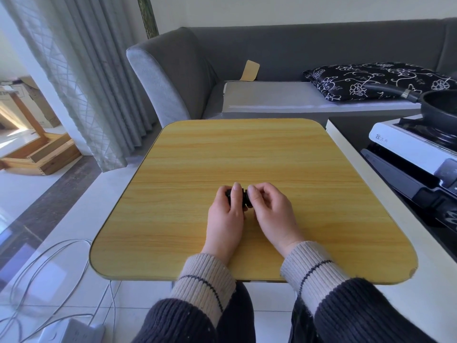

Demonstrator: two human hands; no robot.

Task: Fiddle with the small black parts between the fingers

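Note:
Both hands meet over the middle of a yellow wood-grain table [247, 149]. A small black object [245, 197] sits between them, mostly hidden by the fingers. My left hand [226, 219] curls its fingers round the object's left side. My right hand [270, 211] pinches its right side with curled fingers. What the object is cannot be told. Both wrists wear beige and dark ribbed sleeves.
A grey sofa [272, 53] stands behind the table with a black floral cushion [376, 80]. At the right, a black pan [440, 107] sits on a white stove [405, 142]. White cables [49, 263] and a power strip [74, 332] lie on the floor at left.

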